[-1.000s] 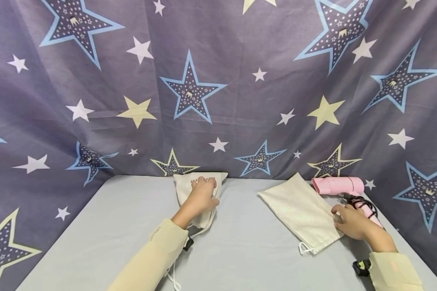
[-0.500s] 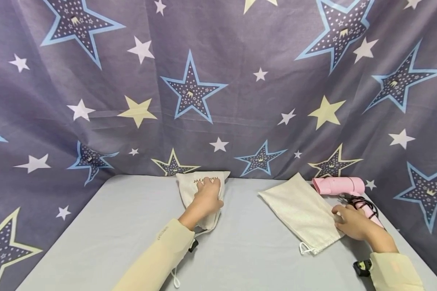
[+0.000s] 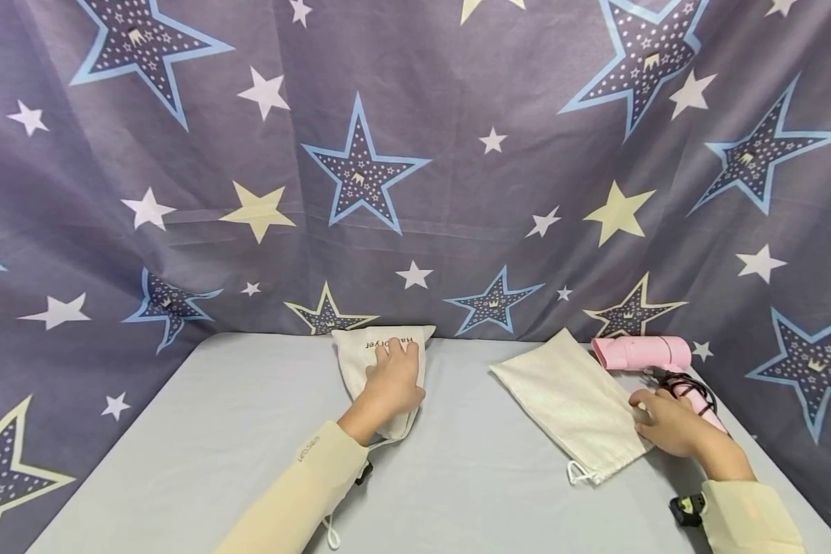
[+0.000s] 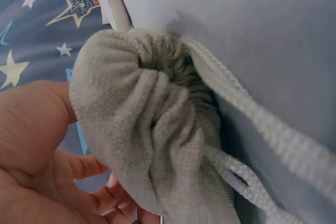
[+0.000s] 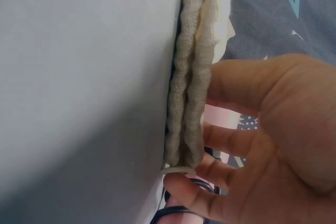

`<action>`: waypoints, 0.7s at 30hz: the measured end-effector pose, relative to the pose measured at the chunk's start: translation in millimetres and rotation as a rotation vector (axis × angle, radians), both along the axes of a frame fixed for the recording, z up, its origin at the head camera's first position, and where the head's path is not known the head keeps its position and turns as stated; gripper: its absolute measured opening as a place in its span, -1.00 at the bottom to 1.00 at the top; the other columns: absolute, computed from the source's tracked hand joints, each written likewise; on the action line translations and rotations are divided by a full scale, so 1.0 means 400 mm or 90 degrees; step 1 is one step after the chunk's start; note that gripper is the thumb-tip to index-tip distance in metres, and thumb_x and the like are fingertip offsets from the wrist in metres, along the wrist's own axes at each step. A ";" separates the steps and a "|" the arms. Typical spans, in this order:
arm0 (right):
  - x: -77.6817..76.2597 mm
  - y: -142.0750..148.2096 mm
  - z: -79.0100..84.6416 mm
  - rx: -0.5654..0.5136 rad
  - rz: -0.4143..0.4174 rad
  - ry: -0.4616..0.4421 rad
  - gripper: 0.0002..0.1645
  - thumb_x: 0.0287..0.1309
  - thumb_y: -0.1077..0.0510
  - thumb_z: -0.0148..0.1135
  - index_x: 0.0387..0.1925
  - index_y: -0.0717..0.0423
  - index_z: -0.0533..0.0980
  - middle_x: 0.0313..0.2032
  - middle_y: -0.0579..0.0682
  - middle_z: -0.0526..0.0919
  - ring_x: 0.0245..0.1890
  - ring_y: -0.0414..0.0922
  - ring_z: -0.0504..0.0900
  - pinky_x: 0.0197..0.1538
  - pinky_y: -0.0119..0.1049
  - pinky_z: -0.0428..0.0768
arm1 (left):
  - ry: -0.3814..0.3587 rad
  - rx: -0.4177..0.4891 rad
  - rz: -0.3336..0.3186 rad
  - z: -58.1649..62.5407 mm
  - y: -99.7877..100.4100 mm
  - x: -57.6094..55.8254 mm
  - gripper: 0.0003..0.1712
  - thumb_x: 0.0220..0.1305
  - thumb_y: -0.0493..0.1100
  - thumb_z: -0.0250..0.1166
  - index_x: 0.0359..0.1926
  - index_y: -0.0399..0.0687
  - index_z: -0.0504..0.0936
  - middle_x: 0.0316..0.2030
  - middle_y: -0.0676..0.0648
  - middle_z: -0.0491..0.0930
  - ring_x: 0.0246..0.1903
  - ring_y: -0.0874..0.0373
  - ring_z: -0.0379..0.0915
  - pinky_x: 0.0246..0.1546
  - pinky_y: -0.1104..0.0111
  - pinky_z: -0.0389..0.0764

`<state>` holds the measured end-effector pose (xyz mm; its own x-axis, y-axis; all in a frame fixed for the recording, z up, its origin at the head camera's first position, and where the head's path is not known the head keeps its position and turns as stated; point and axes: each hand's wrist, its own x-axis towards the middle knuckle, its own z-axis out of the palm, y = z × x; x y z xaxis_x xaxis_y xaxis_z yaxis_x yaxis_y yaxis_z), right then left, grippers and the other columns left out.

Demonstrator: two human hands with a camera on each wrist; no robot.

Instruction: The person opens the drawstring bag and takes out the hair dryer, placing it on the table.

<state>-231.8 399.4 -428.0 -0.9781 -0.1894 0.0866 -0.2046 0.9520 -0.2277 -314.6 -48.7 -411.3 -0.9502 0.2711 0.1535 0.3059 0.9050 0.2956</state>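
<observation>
A cream drawstring pouch (image 3: 348,355) with dark "Hair Dryer" lettering lies at the back of the table, bulging, its printed end towards the curtain. My left hand (image 3: 390,383) rests on top, fingers spread over the lettering. In the left wrist view the pouch's gathered mouth (image 4: 157,72) faces the camera, with a white cord (image 4: 268,121) trailing from it. To the right, a second cream pouch (image 3: 571,400) lies flat. My right hand (image 3: 675,425) touches its right edge with loosely bent fingers; the right wrist view shows its wavy edge (image 5: 191,93) beside the thumb.
A pink hair dryer (image 3: 647,353) lies at the back right corner, a black cord (image 3: 695,383) wound about its handle. It sits close beyond my right hand. A star-patterned curtain (image 3: 457,200) hangs behind the pale table (image 3: 471,477) and along its sides.
My left hand and the bulging pouch have shifted slightly to the right, and more of the lettering shows. My right hand, the flat pouch and the hair dryer stay in place.
</observation>
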 end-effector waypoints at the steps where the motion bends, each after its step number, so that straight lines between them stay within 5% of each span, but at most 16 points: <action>1: 0.000 0.000 0.000 0.001 0.001 0.001 -0.60 0.11 0.23 0.36 0.00 0.25 0.52 -0.10 0.31 0.59 -0.04 0.36 0.51 -0.03 0.34 0.37 | -0.003 -0.004 -0.002 0.001 -0.002 0.000 -0.18 -0.01 -0.16 0.48 0.29 -0.26 0.40 0.13 -0.37 0.32 0.14 -0.33 0.25 -0.14 -0.24 0.52; 10: 0.002 -0.002 0.003 -0.005 0.001 -0.002 -0.60 0.12 0.24 0.35 0.01 0.26 0.52 -0.09 0.31 0.60 -0.03 0.38 0.50 -0.02 0.34 0.37 | -0.005 -0.028 -0.085 0.018 -0.045 0.011 -0.39 0.05 -0.09 0.47 0.13 -0.15 0.51 0.02 -0.23 0.37 -0.01 -0.17 0.28 -0.19 -0.05 0.55; 21: 0.001 -0.001 0.001 -0.004 -0.007 -0.008 -0.59 0.13 0.24 0.35 0.02 0.26 0.51 -0.08 0.33 0.58 -0.04 0.40 0.50 -0.03 0.36 0.37 | 0.085 -0.050 -0.292 0.011 -0.118 0.051 -0.44 0.17 -0.04 0.46 0.19 -0.01 0.56 0.03 -0.09 0.44 -0.08 -0.02 0.32 -0.13 0.09 0.48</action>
<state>-231.3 399.2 -427.6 -0.9811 -0.1778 0.0761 -0.1910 0.9528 -0.2359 -294.1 -95.9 -406.9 -0.7032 0.6732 0.2287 0.7094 0.6856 0.1633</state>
